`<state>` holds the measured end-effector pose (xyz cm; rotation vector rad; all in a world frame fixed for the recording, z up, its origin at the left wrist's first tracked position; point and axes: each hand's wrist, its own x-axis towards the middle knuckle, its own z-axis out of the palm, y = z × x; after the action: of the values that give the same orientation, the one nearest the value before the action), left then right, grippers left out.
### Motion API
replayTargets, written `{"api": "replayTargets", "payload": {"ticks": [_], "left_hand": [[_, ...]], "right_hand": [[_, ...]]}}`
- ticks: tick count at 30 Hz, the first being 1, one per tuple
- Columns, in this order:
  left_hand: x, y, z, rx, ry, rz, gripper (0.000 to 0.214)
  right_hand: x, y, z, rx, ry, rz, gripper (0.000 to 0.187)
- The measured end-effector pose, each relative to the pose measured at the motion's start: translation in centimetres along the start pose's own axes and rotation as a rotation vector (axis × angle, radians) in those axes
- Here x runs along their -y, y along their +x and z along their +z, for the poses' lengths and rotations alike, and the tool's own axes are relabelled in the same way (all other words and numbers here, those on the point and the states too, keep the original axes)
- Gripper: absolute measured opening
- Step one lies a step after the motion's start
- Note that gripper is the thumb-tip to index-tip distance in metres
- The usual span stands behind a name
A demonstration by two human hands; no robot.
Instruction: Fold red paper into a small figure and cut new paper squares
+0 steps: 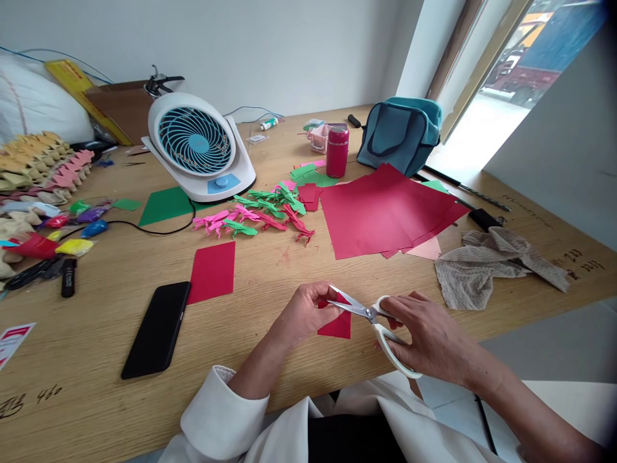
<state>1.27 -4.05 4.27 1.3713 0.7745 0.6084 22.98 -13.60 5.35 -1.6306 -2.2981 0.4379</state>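
My right hand (429, 334) grips the white handles of a pair of scissors (369, 313), its blades parted and pointing left. Between thumb and fingers, my left hand (303, 315) pinches a small red piece of paper (340, 325). The blades reach across the paper's upper part, close to my left fingertips; whether they are cutting into it I cannot tell. Beyond my hands lies a pile of folded paper figures (260, 212) in pink, green and red. A red paper rectangle (212, 272) rests to the left, beside a black phone (157, 329).
Large red sheets (385, 212) lie at the right, near a crumpled cloth (475, 267). Behind stand a white fan (202, 148), a red flask (337, 152) and a blue bag (400, 135). Colourful packets (94, 228) and a black marker (68, 278) are at the left.
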Motion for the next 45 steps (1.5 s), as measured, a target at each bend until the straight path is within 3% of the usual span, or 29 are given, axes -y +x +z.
{"api": "replayTargets", "payload": {"ticks": [16,45], "left_hand": [[-0.02,0.01,0.0,-0.003,-0.051,-0.075,0.009],[0.19,0.09,-0.03,0.009,-0.025,-0.041,0.004]], "right_hand": [[0.22,0.01,0.05,-0.018,-0.009,-0.005,0.022],[0.27,-0.11,0.2,0.045,-0.003,0.009,0.023]]}}
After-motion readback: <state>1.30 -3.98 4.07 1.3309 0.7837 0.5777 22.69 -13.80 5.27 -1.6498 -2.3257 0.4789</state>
